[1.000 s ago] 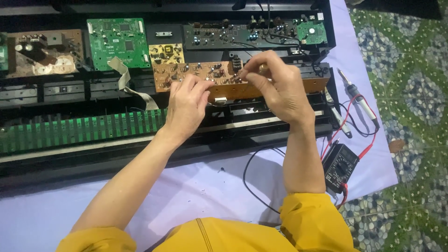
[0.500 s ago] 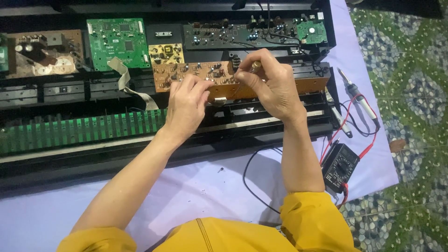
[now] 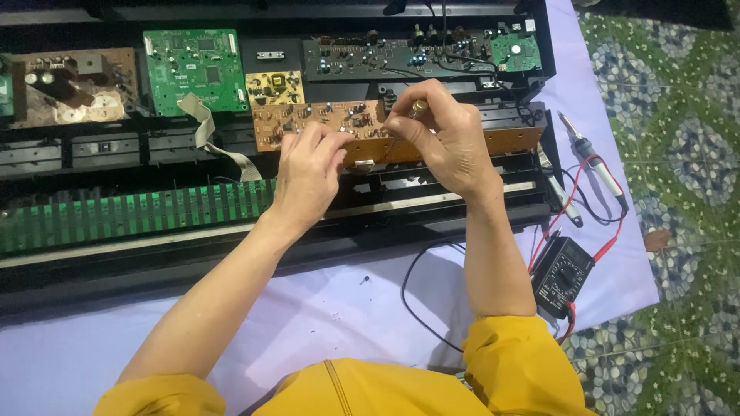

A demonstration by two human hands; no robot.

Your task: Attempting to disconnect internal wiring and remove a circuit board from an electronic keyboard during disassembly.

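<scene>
1. One long brown circuit board [image 3: 308, 123] is seen lying tilted across the middle of the opened black keyboard chassis [image 3: 432, 208], just below the boards at the back.
2. The board's near edge is pinched by the left hand [image 3: 308, 166], fingers drawn narrow on it.
3. A slim tool with a metal tip [image 3: 416, 108] is gripped by the right hand [image 3: 447, 142], fingers curled closed around it, right over the same board.
4. Much of the board's middle is covered by the two hands.
5. Further boards are counted behind: one green board [image 3: 193, 69], one small yellow board [image 3: 274, 87], one long dark board [image 3: 385, 54], one small green board [image 3: 515, 50] at the right end, and one brown board [image 3: 69, 85] on the left.
6. One grey ribbon cable [image 3: 208, 135] is seen curling down from the green board.
7. One row of green key contacts [image 3: 131, 216] is laid along the front left.
8. On the pale purple cloth [image 3: 324, 308], one black multimeter [image 3: 563, 276] with red and black leads and one soldering iron [image 3: 590, 150] are found to the right, well apart from the hands.
</scene>
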